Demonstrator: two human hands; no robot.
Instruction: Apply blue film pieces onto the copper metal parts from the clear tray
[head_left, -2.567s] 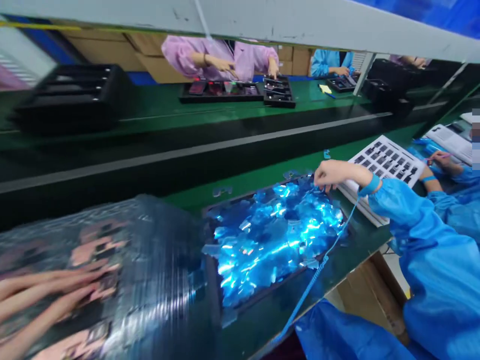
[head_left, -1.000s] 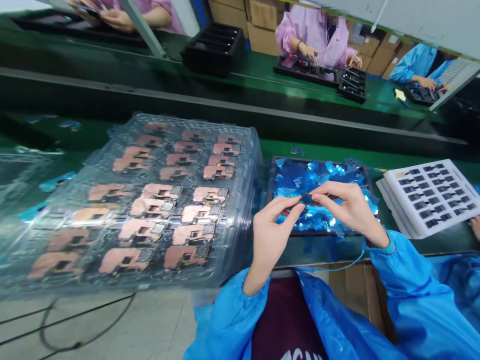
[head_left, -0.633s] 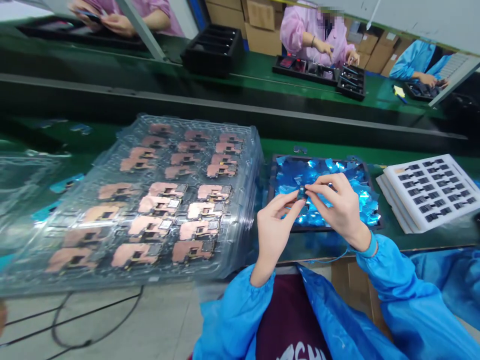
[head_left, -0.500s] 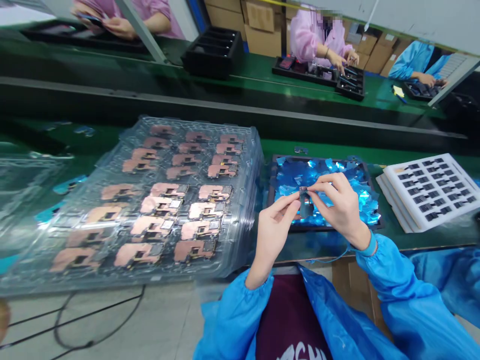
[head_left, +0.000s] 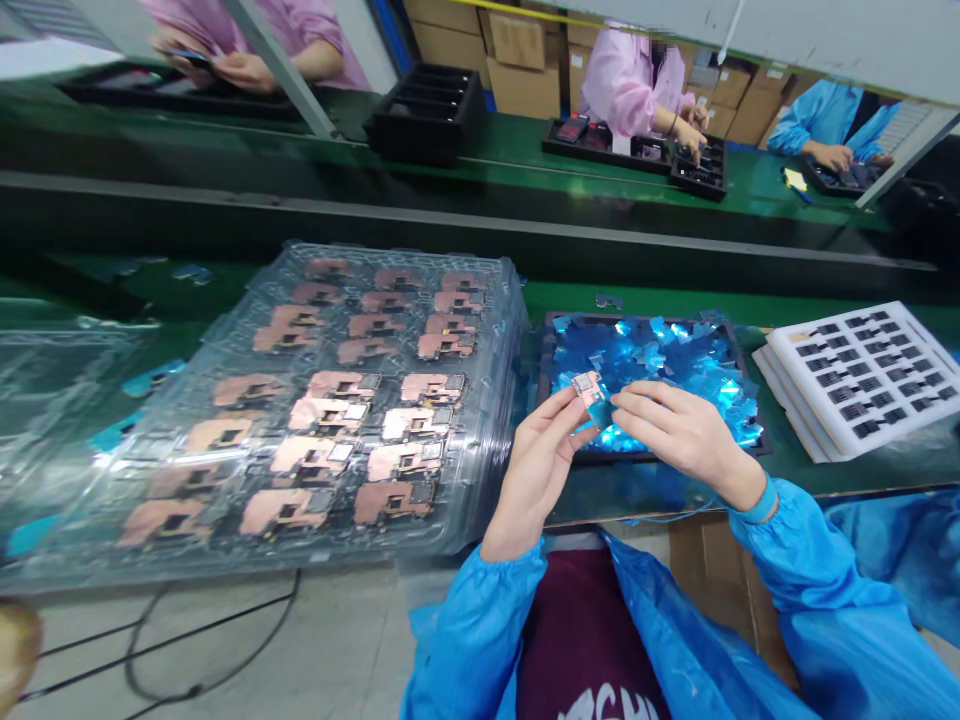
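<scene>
Since half a second earlier, the small part (head_left: 585, 385) had turned from dark edge-on to its pinkish copper face, and both hands had dropped slightly toward me. I saw the left hand (head_left: 541, 462) pinching that part between thumb and fingertips, while the right hand (head_left: 679, 430) nipped a blue film tab (head_left: 600, 410) at its lower corner, the two hands almost touching. They hovered just over the near edge of the black tray of blue film scraps (head_left: 739, 440). I judged the step in hand to be peeling protective film off the part; whether the film had already come fully free, I could not tell at that size. Next I would have expected a steady pull away with the right fingers, then dropping the scrap beneath them. Left of the left hand sat the stacked clear trays of copper parts (head_left: 337, 400); right of the right hand, the white sheets of small dark components (head_left: 862, 375).
</scene>
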